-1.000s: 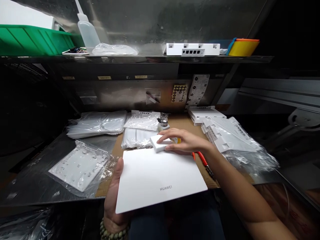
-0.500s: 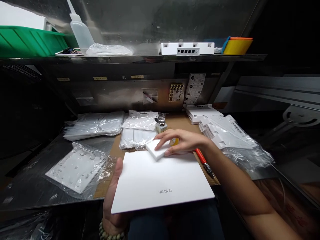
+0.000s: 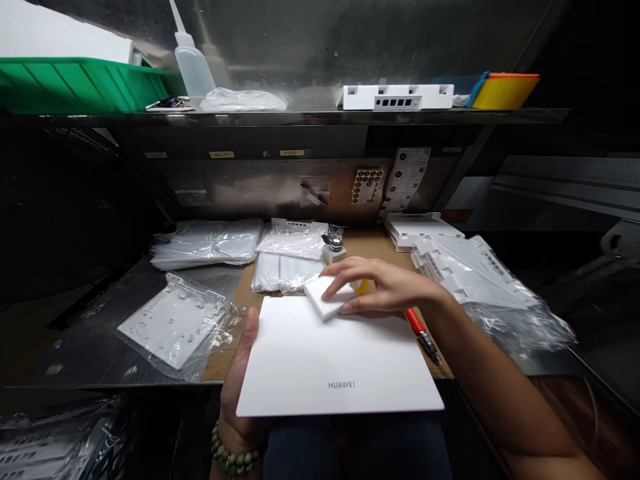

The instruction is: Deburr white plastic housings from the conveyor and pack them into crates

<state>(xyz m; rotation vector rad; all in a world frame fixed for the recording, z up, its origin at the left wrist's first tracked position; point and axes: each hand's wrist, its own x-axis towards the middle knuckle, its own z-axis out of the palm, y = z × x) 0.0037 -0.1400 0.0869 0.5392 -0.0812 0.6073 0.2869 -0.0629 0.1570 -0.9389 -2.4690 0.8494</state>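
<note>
Over the tabletop (image 3: 150,373), a white HUAWEI panel (image 3: 337,360) is held by the left hand (image 3: 240,400) w/ closed grip, while a white block (image 3: 325,297) is pinched on it by the right hand (image 3: 387,287).

The left hand (image 3: 240,393) is mostly hidden under the white panel (image 3: 335,360); only its thumb, wrist and a bead bracelet (image 3: 233,457) show. The right hand's (image 3: 385,287) fingers (image 3: 345,270) cover part of the white block (image 3: 325,297), so the block's far edge cannot be seen. A red pen (image 3: 423,333) runs under the right wrist. The stickers (image 3: 367,187) on the back wall are too small to read. The green bin (image 3: 75,83) is cut off at the left edge.
</note>
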